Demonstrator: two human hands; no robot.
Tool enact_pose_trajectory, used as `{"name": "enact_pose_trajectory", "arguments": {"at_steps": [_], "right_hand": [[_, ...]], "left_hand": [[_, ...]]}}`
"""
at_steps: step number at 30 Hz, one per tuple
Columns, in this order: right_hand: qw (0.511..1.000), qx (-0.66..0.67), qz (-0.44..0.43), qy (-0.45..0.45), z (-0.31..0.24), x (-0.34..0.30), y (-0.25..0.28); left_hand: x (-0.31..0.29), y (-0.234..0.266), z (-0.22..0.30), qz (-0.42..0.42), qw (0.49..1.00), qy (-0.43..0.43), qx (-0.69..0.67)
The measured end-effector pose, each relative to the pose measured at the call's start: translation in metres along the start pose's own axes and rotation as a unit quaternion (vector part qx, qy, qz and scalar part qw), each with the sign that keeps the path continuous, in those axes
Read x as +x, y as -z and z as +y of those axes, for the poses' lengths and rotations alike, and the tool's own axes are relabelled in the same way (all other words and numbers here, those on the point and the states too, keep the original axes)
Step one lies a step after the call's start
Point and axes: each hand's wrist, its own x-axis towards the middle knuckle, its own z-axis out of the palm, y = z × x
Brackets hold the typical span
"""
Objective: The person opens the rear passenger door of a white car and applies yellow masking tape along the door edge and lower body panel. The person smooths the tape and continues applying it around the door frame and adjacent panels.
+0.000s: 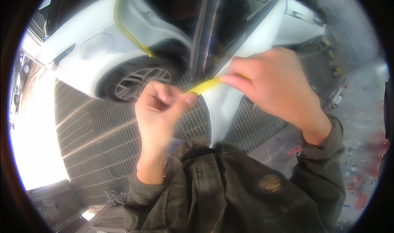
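Observation:
A short strip of yellow masking tape (205,85) stretches between my two hands, in front of the white car's open door (223,103). My left hand (158,107) pinches its left end between thumb and fingertips. From the right, my right hand (275,81) closes on the other end, with the fingers curled; whether a roll sits inside them is hidden. Another line of yellow tape (120,21) runs down the white rear body panel (96,19) of the car. Its lower end hangs loose over the wheel arch, above the rear wheel (141,83).
Metal floor grating (98,128) lies under the car. The door edge stands close in front of my body, just beneath the tape. To the right is a paint-spotted grey floor (361,163). Bright light washes out the far left, where parked cars show.

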Motion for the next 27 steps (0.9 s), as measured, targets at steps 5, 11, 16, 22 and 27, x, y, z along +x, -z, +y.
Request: {"name": "enact_pose_trajectory", "arguments": {"at_steps": [5,11,16,22,27], "right_hand": [[1.0,-0.014,0.014,0.003,-0.004,-0.001,0.0],[0.997,-0.049,0.051,0.001,-0.002,-0.005,-0.011],[0.994,-0.069,0.081,-0.002,-0.005,-0.008,-0.014],[0.992,-0.067,0.104,-0.005,-0.003,-0.007,-0.023],[0.988,-0.047,0.149,0.02,-0.001,-0.007,-0.028]], "left_hand": [[-0.003,-0.001,0.006,0.011,1.0,-0.024,0.014],[-0.008,-0.01,0.013,0.018,0.995,-0.062,0.08],[-0.012,-0.014,0.018,0.017,0.986,-0.105,0.131],[-0.014,-0.017,0.015,0.029,0.983,-0.099,0.15],[-0.015,-0.018,0.013,0.063,0.977,-0.096,0.182]]}}
